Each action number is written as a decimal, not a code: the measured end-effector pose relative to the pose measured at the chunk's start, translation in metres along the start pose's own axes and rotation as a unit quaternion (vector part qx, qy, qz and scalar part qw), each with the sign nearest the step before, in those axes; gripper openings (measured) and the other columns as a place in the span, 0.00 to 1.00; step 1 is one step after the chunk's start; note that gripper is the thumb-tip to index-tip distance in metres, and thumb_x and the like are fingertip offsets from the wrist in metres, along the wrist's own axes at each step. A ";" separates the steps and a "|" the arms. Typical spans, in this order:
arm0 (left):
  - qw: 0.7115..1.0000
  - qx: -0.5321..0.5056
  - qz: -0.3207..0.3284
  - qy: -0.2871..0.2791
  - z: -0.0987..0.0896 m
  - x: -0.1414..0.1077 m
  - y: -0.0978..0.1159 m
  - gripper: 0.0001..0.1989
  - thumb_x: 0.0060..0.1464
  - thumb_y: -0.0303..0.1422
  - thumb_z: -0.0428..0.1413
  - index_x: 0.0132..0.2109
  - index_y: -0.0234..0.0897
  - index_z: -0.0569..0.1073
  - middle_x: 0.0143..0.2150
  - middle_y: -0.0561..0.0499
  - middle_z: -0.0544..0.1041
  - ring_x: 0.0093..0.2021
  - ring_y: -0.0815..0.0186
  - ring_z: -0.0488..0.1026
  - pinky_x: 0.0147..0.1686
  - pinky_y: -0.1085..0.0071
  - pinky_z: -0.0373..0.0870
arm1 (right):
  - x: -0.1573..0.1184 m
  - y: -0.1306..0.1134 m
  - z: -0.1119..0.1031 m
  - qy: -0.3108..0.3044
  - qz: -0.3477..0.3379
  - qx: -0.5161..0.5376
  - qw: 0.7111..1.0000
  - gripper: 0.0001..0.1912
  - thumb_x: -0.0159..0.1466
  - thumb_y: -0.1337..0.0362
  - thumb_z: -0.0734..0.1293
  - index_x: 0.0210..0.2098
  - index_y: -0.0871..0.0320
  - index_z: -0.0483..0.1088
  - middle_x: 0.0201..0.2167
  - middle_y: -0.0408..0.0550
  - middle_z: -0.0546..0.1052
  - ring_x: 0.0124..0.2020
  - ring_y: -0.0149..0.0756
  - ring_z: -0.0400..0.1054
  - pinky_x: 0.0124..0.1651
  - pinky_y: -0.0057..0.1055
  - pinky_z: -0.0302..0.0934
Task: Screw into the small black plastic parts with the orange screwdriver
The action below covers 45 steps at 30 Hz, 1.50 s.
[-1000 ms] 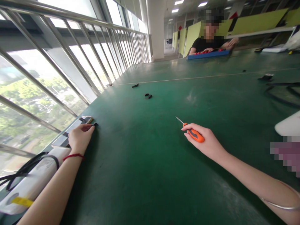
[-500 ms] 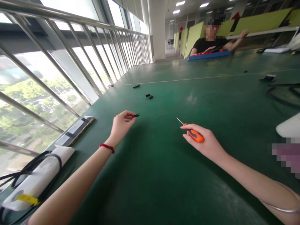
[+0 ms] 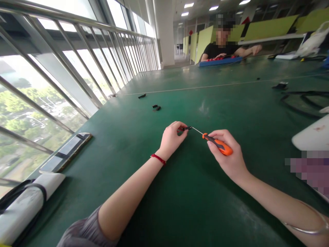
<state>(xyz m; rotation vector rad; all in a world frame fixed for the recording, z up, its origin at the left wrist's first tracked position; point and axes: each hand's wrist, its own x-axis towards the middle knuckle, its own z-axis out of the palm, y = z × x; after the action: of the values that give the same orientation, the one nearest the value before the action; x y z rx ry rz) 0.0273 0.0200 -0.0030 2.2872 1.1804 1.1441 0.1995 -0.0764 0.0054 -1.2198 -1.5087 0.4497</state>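
Observation:
Between thumb and fingers, my left hand (image 3: 172,137) pinches a small black part (image 3: 188,128) above the green tabletop. My right hand (image 3: 228,154) is closed around an orange-and-grey screwdriver (image 3: 220,145), its thin shaft pointing left. The screwdriver's tip is at the right end of the black part; whether it touches or only lines up, I cannot tell. Farther off lie a couple of small black pieces (image 3: 157,107) and another black piece (image 3: 142,96) on the table.
At left, a white power strip (image 3: 38,195) with black cable lies near the railing (image 3: 108,31), beside a flat silvery object (image 3: 67,151). A black cable (image 3: 295,104) and a white object (image 3: 312,133) are at right. Across the table, a person sits behind a blue tray (image 3: 221,61).
My left hand has moved right with the black part, up to the screwdriver's tip. My right hand has shifted slightly right. The camera view has turned a little to the right.

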 end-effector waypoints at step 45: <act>0.999 0.033 -0.019 -0.037 -0.001 -0.003 -0.004 0.04 0.49 0.26 0.54 0.33 0.36 0.73 0.32 0.51 0.74 0.32 0.68 0.71 0.33 0.72 0.69 | -0.003 0.001 0.000 -0.022 0.031 0.039 0.999 0.04 0.60 0.62 0.64 0.33 0.56 0.65 0.24 0.42 0.69 0.22 0.28 0.63 0.23 0.25 0.58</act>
<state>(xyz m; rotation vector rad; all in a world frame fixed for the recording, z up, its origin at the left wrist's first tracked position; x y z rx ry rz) 0.0234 0.0199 -0.0064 2.3232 1.2467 1.0121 0.2002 -0.0782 0.0032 -1.2036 -1.4801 0.5749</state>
